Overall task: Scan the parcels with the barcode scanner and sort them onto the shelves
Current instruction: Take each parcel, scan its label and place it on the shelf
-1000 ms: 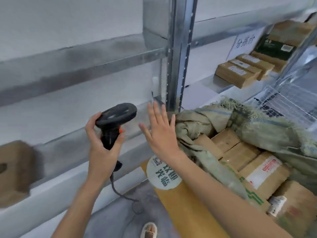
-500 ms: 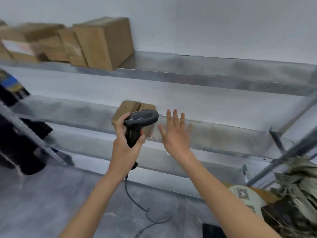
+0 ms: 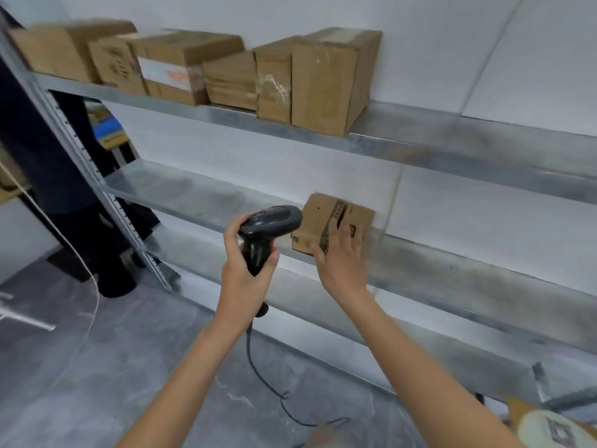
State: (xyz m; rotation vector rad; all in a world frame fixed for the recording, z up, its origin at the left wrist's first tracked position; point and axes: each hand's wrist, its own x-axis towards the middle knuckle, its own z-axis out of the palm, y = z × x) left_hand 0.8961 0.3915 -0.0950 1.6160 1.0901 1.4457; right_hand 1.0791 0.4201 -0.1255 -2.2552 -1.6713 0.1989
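Small brown cardboard parcel with dark print sits shelved, touched by flat right hand; left hand grips scanner.

right hand now reaching to the small parcel, view swung left

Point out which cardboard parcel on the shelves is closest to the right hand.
The small parcel alone on the middle shelf, right at the right hand's fingertips. All the other parcels stand in a row on the shelf above.

left hand gripping scanner, parcels shelved
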